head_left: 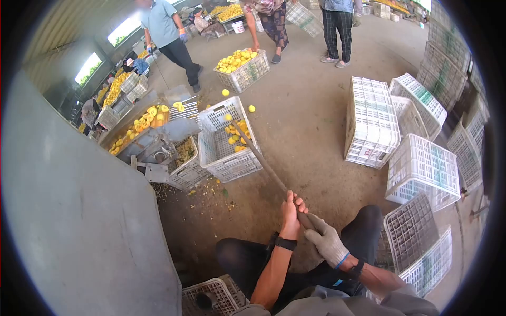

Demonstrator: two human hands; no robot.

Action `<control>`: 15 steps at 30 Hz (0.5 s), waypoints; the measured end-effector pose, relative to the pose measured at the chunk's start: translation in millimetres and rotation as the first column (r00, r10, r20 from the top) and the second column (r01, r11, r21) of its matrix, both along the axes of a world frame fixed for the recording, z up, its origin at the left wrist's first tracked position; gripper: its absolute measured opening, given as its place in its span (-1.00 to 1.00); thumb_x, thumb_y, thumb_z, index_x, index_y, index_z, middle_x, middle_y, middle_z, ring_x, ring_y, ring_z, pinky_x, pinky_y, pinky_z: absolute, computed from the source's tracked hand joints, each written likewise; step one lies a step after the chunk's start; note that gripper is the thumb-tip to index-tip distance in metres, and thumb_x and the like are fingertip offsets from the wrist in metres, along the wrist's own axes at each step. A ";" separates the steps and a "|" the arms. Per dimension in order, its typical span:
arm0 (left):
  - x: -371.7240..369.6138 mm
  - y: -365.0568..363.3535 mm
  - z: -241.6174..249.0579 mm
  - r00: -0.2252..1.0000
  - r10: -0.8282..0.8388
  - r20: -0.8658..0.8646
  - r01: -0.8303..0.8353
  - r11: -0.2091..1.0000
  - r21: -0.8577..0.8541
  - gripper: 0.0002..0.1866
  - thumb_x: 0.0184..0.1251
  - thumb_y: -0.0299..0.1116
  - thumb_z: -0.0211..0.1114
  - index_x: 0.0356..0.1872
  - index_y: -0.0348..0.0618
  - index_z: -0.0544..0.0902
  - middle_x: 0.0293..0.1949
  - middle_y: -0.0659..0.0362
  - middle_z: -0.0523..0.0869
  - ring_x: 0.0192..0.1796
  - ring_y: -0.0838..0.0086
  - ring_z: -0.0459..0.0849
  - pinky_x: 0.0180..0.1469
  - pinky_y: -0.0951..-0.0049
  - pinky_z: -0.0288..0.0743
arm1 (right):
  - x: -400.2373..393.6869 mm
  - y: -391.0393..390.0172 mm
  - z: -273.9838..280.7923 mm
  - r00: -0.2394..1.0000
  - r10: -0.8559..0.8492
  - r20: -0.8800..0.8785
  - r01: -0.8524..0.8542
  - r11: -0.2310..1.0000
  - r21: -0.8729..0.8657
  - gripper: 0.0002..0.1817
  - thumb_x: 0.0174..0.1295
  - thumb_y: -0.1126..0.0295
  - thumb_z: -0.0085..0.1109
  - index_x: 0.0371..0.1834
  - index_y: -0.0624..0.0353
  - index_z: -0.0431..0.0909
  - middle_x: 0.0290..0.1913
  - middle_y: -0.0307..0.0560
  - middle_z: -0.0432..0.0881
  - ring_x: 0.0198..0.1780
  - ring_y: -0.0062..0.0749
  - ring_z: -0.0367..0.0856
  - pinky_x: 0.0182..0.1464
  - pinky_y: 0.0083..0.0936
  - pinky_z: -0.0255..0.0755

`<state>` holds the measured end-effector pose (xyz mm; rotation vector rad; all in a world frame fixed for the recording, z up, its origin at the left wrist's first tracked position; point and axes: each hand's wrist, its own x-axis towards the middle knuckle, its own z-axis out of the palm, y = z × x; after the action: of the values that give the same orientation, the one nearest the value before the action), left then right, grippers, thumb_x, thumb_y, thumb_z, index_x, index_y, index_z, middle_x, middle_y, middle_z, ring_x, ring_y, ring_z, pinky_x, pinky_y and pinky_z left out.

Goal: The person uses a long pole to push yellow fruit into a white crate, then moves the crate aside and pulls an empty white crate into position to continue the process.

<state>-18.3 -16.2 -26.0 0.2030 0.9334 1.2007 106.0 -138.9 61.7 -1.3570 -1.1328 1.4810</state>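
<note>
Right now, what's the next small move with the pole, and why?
I'd draw the pole slightly back: its far end appears to be over the crate, near yellow fruits, and the bare left hand and gloved right hand both grip it.

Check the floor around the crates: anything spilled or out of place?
Yes. Two loose fruits lie on the floor outside the crate under the stick, while others sit inside it. Small scraps are also scattered on the floor near that crate, like spillage.
</note>
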 end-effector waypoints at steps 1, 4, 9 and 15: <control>-6.2 12.0 -1.5 1.000 0.011 0.017 -0.011 1.000 -0.002 -0.69 0.64 -0.02 0.11 -0.20 -0.03 0.40 -0.57 0.32 0.38 -0.63 0.52 0.38 -0.54 0.33 0.39 | -7.8 15.9 6.2 0.997 -0.003 -0.083 0.000 1.000 -0.031 -0.37 0.37 0.39 0.15 0.51 0.29 0.32 -0.03 -0.07 0.61 -0.24 -0.48 0.49 -0.23 -0.52 0.36; -45.6 91.5 -39.5 0.996 -0.071 0.047 0.068 0.996 0.065 -0.67 0.66 -0.05 0.05 -0.31 0.00 0.39 -0.60 0.38 0.33 -0.64 0.58 0.32 -0.54 0.42 0.34 | -49.8 82.3 -10.1 0.974 -0.076 -0.215 0.061 0.995 -0.078 -0.39 0.37 0.38 0.15 0.50 0.22 0.36 -0.32 -0.25 0.62 -0.62 -0.65 0.40 -0.59 -0.58 0.29; -64.9 144.0 -36.3 0.992 -0.121 -0.034 0.124 0.987 0.106 -0.75 0.63 -0.13 0.11 -0.24 -0.03 0.45 -0.54 0.34 0.45 -0.56 0.58 0.43 -0.44 0.44 0.47 | -56.7 124.2 -8.6 0.972 -0.034 -0.234 0.009 0.995 -0.103 -0.35 0.37 0.35 0.12 0.54 0.20 0.28 -0.38 -0.20 0.60 -0.66 -0.62 0.40 -0.63 -0.58 0.25; -16.8 31.6 -4.4 0.931 -0.264 -0.253 0.308 0.939 0.152 -0.82 0.51 -0.26 0.23 -0.20 -0.15 0.54 -0.44 0.20 0.63 -0.46 0.38 0.68 -0.30 0.25 0.65 | 17.1 28.4 -8.3 0.974 0.103 0.203 -0.125 0.987 0.097 -0.29 0.37 0.22 0.14 0.57 0.15 0.22 0.36 0.29 0.50 0.37 0.15 0.50 0.36 -0.21 0.39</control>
<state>-35.1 15.4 -30.4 0.6229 0.9499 1.0047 123.1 -110.6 53.4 -1.4056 -1.4183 1.3644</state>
